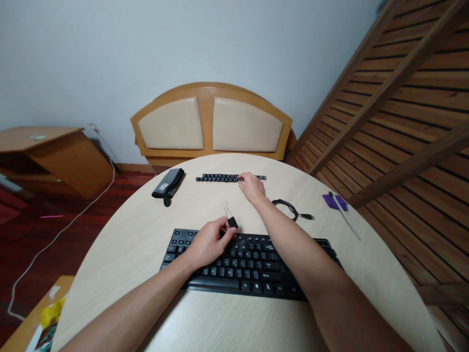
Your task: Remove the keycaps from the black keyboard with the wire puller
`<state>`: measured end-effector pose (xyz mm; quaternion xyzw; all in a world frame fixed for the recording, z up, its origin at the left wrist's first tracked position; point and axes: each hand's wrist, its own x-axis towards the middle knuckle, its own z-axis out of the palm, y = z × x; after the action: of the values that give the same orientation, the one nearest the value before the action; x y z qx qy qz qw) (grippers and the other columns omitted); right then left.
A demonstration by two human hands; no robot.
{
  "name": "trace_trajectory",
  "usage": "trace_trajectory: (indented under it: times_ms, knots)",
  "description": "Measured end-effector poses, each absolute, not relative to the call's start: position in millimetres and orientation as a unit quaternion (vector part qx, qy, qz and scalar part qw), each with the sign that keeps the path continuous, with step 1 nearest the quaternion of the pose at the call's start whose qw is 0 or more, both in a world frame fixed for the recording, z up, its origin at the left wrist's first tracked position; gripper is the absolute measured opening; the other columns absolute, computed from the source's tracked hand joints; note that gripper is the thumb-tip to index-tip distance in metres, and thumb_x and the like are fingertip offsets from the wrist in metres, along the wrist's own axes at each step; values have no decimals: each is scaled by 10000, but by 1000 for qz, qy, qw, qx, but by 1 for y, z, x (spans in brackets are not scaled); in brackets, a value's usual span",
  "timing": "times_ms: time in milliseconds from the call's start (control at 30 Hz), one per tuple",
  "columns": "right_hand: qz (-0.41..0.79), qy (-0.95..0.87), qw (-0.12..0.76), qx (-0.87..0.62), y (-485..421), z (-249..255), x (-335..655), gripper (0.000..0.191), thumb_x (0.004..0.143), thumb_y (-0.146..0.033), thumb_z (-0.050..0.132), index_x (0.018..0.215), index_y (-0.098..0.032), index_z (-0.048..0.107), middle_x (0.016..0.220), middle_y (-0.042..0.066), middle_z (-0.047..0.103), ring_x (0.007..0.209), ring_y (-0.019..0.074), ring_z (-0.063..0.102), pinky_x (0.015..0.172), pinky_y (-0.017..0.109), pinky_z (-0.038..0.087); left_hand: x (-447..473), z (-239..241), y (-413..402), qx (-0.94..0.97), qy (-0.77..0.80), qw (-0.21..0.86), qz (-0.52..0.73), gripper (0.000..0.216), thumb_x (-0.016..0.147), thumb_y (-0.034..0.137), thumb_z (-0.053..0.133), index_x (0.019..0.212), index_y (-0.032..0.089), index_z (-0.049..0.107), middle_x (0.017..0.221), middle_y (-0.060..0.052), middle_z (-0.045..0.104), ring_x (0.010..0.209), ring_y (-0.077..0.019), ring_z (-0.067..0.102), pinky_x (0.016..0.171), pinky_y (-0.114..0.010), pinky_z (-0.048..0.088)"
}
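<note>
A black keyboard (252, 266) lies on the round light-wood table (128, 244) in front of me. My left hand (208, 242) rests over the keyboard's upper left part, its fingers pinched on a black binder clip (231, 221) whose wire handles stick up. My right hand (252, 187) reaches to the far side of the table. Its curled fingers touch the right part of a row of loose black keycaps (220, 178). I cannot make out whether it holds one.
A grey-black pouch (168, 184) lies at the far left of the table. A black USB cable (291, 209) sits right of my right forearm, and a purple-handled tool (339, 205) near the right edge. A chair back (210, 122) stands behind the table.
</note>
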<state>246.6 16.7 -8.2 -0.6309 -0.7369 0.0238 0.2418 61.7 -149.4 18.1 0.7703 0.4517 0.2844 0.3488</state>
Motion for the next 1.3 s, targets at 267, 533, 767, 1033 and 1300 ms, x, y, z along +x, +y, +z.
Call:
trace_trajectory:
  times_ms: [267, 533, 767, 1033, 1300]
  knots:
    - [32, -736, 234, -634, 14, -5, 244, 237, 930, -217, 528, 1147, -245, 620, 1185, 57, 643, 1071, 211, 598, 870, 310, 473, 62, 17, -149, 769, 452, 346, 290, 248, 960, 361, 481, 858, 180, 617, 801, -39, 689, 737, -195, 627, 703, -317, 467]
    - [50, -764, 178, -619, -7, 19, 255, 488, 821, -174, 644, 1294, -197, 523, 1257, 113, 606, 1116, 253, 593, 908, 349, 464, 62, 20, -149, 773, 448, 347, 286, 240, 963, 346, 480, 850, 182, 615, 795, -28, 684, 738, -192, 625, 706, -319, 457]
    - [82, -819, 122, -555, -96, 44, 274, 371, 866, -376, 631, 1204, -226, 617, 1206, 97, 640, 1060, 268, 633, 903, 374, 477, 62, 19, -150, 776, 436, 347, 295, 246, 968, 350, 467, 860, 182, 610, 794, -27, 680, 731, -188, 620, 692, -312, 450]
    - [241, -877, 103, -403, -168, 47, 303, 390, 886, -378, 619, 1251, -242, 599, 1213, 77, 653, 1153, 262, 578, 994, 408, 459, 62, 20, -150, 778, 431, 348, 296, 258, 972, 359, 463, 853, 182, 608, 798, -20, 679, 755, -187, 627, 708, -302, 448]
    - [224, -874, 188, -388, -178, 28, 302, 419, 890, -299, 602, 1300, -227, 557, 1251, 85, 623, 1180, 244, 543, 1050, 423, 419, 62, 22, -152, 782, 446, 332, 283, 242, 972, 346, 465, 849, 183, 595, 801, -27, 685, 760, -192, 636, 718, -311, 455]
